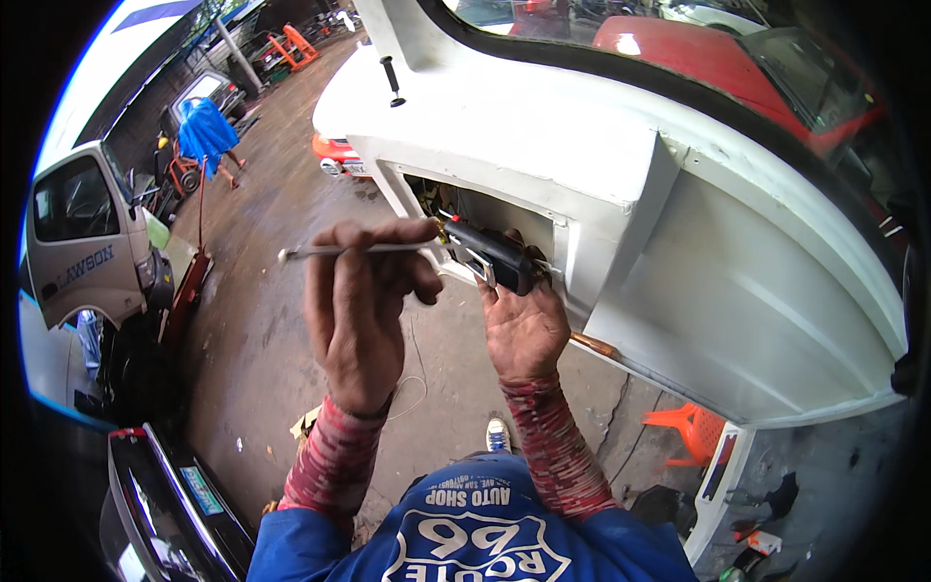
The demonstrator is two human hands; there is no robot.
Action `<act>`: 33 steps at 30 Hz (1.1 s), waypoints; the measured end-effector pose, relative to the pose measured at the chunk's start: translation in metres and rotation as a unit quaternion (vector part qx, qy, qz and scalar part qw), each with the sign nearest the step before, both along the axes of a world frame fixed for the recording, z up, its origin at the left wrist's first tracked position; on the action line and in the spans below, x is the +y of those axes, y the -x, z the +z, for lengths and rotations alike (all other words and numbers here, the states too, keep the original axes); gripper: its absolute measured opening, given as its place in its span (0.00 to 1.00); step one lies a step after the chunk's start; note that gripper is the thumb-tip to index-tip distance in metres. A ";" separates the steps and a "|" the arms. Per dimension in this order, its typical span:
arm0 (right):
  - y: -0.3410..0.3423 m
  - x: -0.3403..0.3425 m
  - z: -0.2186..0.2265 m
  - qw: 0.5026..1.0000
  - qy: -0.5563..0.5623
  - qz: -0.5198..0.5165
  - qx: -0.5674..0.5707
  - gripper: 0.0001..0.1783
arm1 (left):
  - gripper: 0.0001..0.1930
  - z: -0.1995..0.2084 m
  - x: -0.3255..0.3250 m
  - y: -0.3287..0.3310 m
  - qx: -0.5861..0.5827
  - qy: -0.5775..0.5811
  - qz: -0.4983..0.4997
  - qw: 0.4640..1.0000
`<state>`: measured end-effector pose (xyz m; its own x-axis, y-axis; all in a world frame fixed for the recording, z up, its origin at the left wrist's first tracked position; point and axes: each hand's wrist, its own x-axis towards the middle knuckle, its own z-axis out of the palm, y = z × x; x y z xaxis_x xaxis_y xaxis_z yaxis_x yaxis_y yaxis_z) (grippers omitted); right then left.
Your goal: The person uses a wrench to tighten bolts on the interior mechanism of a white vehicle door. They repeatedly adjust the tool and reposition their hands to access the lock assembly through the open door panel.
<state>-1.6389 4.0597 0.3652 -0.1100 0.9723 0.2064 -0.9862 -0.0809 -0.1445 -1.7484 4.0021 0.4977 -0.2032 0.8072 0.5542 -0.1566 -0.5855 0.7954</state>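
My left hand (357, 315) is closed around a thin metal rod (315, 251), which lies across the fingers with its pale knobbed end at the left. The rod's other end reaches toward a black part with a light metal bracket (495, 254). My right hand (527, 328) grips that black part from below, palm up; its fingertips are mostly hidden behind it. Both hands are just in front of a rectangular opening (495, 209) in a white vehicle panel (504, 136). Wiring or small parts inside the opening are too dark to make out.
A tool with a brown handle (593, 344) rests along the panel's lower edge. An orange plastic chair (687, 432) stands below it at the right. A black car (175, 504) and a white truck cab (87, 233) are at left, with a person under a blue cover (206, 134) beyond.
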 end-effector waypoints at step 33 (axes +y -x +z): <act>0.063 -0.007 0.003 0.959 0.122 -0.245 0.070 0.21 | 0.18 0.022 0.114 0.045 0.708 -0.198 -0.079 0.673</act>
<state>-1.7015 4.0524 0.3682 0.3856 0.9211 -0.0542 -0.9225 0.3837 -0.0429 -1.7930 4.1158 0.5192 0.8258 0.4895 0.2801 0.5101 -0.8601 -0.0009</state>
